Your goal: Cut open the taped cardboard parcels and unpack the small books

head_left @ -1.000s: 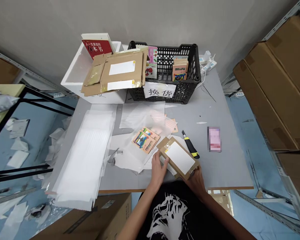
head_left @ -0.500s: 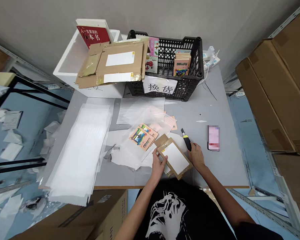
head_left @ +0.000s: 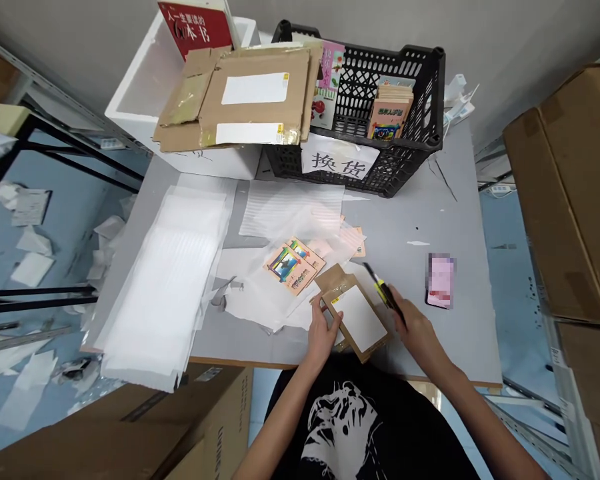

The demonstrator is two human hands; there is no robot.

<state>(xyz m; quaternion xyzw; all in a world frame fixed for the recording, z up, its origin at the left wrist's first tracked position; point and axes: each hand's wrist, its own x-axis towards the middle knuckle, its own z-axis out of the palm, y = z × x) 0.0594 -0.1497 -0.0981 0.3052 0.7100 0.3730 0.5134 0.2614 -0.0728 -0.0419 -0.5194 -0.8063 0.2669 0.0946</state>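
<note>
My left hand (head_left: 324, 331) grips a small flat cardboard mailer (head_left: 347, 293) with a white label, thumb on top near its left edge. The mailer's far flap stands folded out. In my right hand (head_left: 417, 333) is a black and yellow utility knife (head_left: 387, 295), its tip pointing away from me and to the left, just right of the mailer. Beyond the mailer lie two small booklets (head_left: 293, 265) with colourful covers, on translucent foam sheeting (head_left: 253, 280). Another orange booklet (head_left: 360, 241) shows partly from under the foam.
A stack of white foam sheets (head_left: 165, 267) covers the left of the table. At the back, flattened cardboard (head_left: 260, 117) rests across a white foam box (head_left: 130, 100) and a black crate (head_left: 405, 163) with booklets. A phone (head_left: 440, 280) lies at the right.
My right hand has lifted the utility knife from beside the mailer and now holds it. My left hand keeps the mailer in place. The whole view has shifted slightly.
</note>
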